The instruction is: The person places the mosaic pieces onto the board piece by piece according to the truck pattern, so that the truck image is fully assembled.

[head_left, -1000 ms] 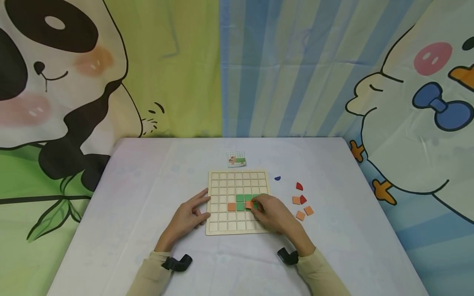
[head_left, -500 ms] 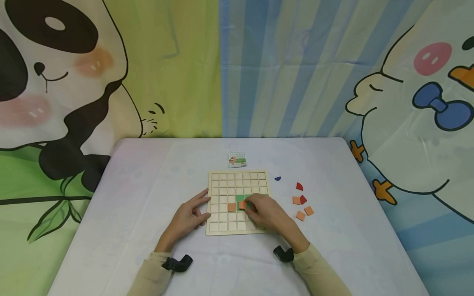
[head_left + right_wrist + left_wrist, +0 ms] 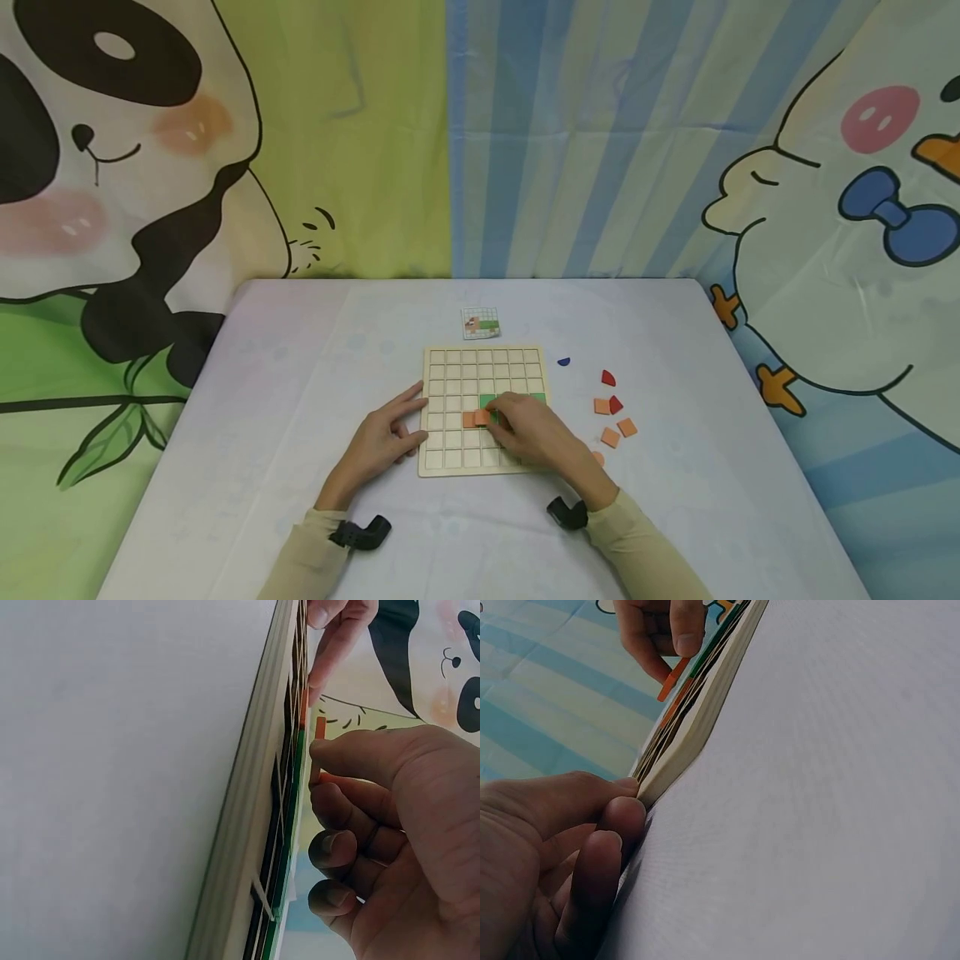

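Observation:
In the head view a light wooden grid board (image 3: 450,458) lies on the table. My left hand (image 3: 381,437) rests against its left edge, thumb and forefinger spread along it. In the left wrist view the thumb (image 3: 592,796) touches the board's rim near a corner. Between thumb and forefinger, my right hand (image 3: 538,427) pinches an orange square tile (image 3: 481,417), tilted just above the grid. The right wrist view shows this held tile (image 3: 321,727) apart from the board. A second orange tile (image 3: 468,419) lies in the grid, left of green tiles (image 3: 487,401), partly hidden by the right hand.
A small pattern card (image 3: 480,322) lies behind the board. To the right are a blue half-round piece (image 3: 564,362), red quarter-round pieces (image 3: 608,378) and several orange squares (image 3: 611,437). A rounded orange piece (image 3: 598,458) shows partly behind the right wrist.
My right hand has moved left across the green tiles, carrying the orange tile close to the one lying in the grid. The left hand has stayed at the board's edge.

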`<act>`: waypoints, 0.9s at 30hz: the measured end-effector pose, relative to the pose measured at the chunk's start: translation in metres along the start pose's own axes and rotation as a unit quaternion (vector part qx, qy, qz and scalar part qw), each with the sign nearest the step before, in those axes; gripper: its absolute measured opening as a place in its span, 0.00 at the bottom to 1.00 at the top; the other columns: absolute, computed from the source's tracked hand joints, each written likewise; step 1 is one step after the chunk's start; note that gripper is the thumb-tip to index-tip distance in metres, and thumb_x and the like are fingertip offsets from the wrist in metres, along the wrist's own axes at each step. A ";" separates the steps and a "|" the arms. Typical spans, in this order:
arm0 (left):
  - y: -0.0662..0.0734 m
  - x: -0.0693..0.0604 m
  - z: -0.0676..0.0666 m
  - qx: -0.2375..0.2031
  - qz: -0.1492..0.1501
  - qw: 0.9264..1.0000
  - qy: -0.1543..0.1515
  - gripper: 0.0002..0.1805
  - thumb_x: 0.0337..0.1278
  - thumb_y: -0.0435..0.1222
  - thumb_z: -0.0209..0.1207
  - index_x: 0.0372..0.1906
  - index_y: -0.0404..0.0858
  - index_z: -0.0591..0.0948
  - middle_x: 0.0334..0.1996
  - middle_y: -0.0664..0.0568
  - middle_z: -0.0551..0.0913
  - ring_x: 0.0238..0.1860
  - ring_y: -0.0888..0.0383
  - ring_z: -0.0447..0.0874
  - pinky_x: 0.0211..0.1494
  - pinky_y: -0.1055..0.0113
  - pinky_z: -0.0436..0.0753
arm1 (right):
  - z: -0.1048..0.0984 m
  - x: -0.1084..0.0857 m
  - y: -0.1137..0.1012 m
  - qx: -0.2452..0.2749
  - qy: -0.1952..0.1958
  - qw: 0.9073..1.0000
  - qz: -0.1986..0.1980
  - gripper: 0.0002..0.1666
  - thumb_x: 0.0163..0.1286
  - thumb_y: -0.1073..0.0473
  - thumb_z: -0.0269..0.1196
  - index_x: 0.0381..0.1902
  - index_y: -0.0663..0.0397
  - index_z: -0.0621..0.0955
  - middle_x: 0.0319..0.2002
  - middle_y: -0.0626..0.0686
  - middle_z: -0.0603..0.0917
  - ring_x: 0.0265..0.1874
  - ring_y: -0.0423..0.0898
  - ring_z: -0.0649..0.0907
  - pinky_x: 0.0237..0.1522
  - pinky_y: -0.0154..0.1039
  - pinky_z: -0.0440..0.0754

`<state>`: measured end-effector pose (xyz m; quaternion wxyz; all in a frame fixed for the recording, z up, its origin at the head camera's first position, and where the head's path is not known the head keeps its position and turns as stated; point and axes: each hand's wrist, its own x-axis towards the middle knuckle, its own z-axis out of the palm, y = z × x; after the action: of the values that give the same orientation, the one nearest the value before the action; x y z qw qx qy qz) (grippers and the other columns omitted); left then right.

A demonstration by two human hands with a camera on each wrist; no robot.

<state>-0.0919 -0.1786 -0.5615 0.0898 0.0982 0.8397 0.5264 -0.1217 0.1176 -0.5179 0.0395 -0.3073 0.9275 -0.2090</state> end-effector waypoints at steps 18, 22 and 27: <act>0.000 -0.001 0.000 -0.007 0.005 1.000 0.006 0.35 0.62 0.33 0.72 0.74 0.37 0.76 0.83 0.55 0.65 0.19 0.62 0.81 0.23 0.66 0.82 | 0.005 0.008 -0.010 -0.013 0.000 1.000 -0.022 0.12 0.77 0.51 0.67 0.51 0.49 0.87 0.38 0.43 0.87 0.31 0.36 0.77 0.36 0.31 0.77; -0.001 0.000 0.000 -0.005 0.007 1.000 0.006 0.35 0.62 0.33 0.72 0.74 0.37 0.77 0.83 0.54 0.66 0.18 0.62 0.81 0.22 0.66 0.82 | 0.006 0.009 -0.012 -0.008 -0.005 1.000 -0.022 0.12 0.77 0.52 0.66 0.51 0.50 0.87 0.38 0.43 0.87 0.31 0.36 0.77 0.36 0.31 0.77; 0.000 0.000 0.000 -0.005 0.004 1.000 0.003 0.35 0.62 0.33 0.72 0.74 0.38 0.77 0.83 0.55 0.66 0.18 0.62 0.81 0.22 0.66 0.82 | 0.008 0.012 -0.016 -0.007 -0.012 1.000 -0.020 0.13 0.78 0.51 0.66 0.53 0.50 0.87 0.40 0.44 0.88 0.32 0.36 0.78 0.37 0.31 0.78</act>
<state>-0.0921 -0.1786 -0.5620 0.0856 0.0994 0.8368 0.5316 -0.1208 0.0967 -0.5178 0.0447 -0.3285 0.9221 -0.1994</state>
